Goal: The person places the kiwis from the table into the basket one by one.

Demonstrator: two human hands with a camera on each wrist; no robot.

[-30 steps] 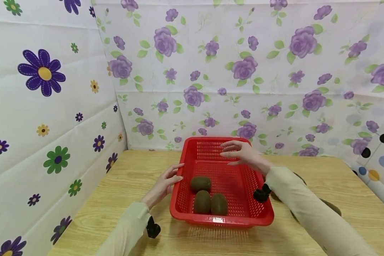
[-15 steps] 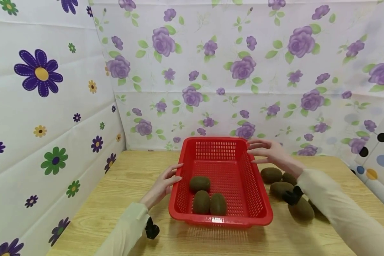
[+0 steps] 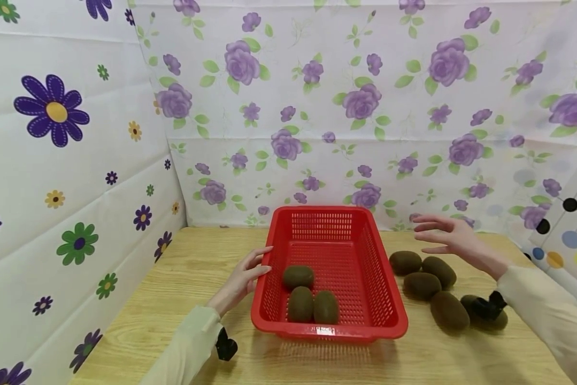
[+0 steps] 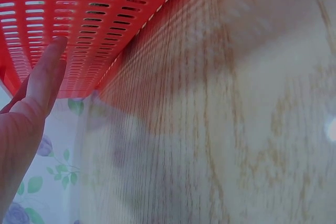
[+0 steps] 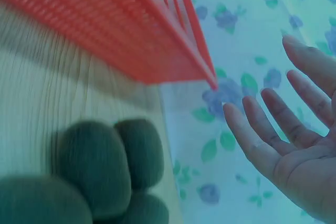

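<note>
A red plastic basket stands on the wooden table with three kiwis inside, in its near left part. My left hand touches the basket's left side with fairly straight fingers; in the left wrist view, extended fingers lie against the outside of the slotted wall. My right hand is in the air with spread, relaxed fingers and holds nothing. Below and around it, several loose kiwis lie right of the basket; the right wrist view shows some kiwis close up.
The wooden table extends on both sides of the basket. Behind it hangs a cloth with purple roses, and a flowered cloth runs along the left. A dotted cloth borders the right side.
My right hand has moved from above the basket, past its right rim, to over the loose kiwis, uncovering them. My left hand stays at the basket's left side.
</note>
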